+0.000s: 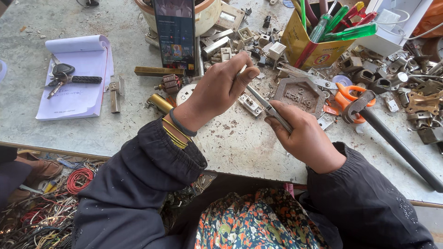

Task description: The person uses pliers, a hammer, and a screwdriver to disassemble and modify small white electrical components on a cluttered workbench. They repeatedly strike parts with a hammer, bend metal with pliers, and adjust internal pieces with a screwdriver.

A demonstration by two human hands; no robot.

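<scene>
Tweezers clamped in right hand grip, tip end pinched by left hand.

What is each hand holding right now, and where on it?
Right hand grips a slim metal tool by its lower end. Left hand pinches its upper end at the fingertips; whether a small part sits there cannot be told.

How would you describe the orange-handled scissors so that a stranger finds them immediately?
Start at the yellow box of screwdrivers. Below it, right of the hexagonal metal weight, lie the scissors. Their bright orange handles stand out among grey metal parts.
</scene>
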